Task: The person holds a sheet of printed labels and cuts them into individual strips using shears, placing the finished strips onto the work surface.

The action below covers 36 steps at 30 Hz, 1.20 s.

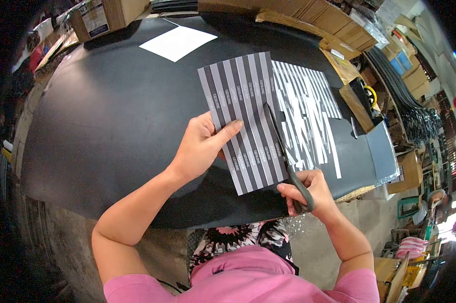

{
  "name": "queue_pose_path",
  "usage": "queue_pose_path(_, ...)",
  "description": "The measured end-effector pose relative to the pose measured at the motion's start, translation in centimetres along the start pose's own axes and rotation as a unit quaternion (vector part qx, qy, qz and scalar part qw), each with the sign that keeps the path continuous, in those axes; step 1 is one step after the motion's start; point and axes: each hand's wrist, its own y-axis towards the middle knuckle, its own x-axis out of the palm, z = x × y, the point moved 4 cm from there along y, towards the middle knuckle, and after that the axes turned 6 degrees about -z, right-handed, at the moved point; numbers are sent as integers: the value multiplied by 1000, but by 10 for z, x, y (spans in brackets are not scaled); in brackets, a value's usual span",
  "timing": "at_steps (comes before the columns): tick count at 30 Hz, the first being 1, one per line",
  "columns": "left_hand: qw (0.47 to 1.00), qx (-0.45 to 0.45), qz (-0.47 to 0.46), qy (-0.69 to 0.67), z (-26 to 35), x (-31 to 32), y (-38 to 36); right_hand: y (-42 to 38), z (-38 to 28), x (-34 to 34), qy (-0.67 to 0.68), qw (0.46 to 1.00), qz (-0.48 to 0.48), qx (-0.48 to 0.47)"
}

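My left hand [205, 144] grips the left edge of a striped sheet [243, 121], thumb on top. The sheet has dark and grey stripes, with small "GENUINE LEATHER" print along them. Scissors [282, 139] with dark handles are in my right hand [311, 192], its fingers wrapped round the handles at the sheet's lower right corner. Their blades run up along the right part of the sheet, near a stripe's edge. Beyond the sheet, to the right, lies a pile of thin white strips [308, 123] over more striped material [318, 81].
A black-covered table [101, 121] lies under everything. A white sheet [178, 43] rests near its far edge. At the right stand a tape dispenser [366, 98] and a bluish flat sheet [383, 151]. Cardboard boxes [318, 20] line the back, and dark strips [404, 96] hang at the right.
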Motion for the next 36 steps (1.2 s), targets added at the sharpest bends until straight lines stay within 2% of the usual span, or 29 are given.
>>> queue_pose_path(3, 1000, -7, -10, 16, 1, 1, 0, 2, 0, -2, -1, 1000, -12, -7)
queue_pose_path(5, 997, -40, -36, -51, -2, 2, 1, 7, 1, -5, -9, 997, -39, -70)
queue_pose_path(8, 990, -82, -89, -78, -9, 2, 1, 10, 2, -7, 18, 996, -43, -79)
queue_pose_path(16, 983, -106, -68, -132, -5, 15, -6, 17, 9, -4, 52, 992, -12, -111)
queue_pose_path(18, 983, -103, -68, -133, -4, 15, -7, 21, 7, -5, -8, 984, 24, -177)
queue_pose_path(29, 984, -82, -68, -141, -5, 12, -6, 23, -4, -5, -14, 979, 35, -199)
queue_pose_path(36, 980, -106, -68, -155, -5, 11, -6, 25, -2, -6, -8, 979, 44, -198)
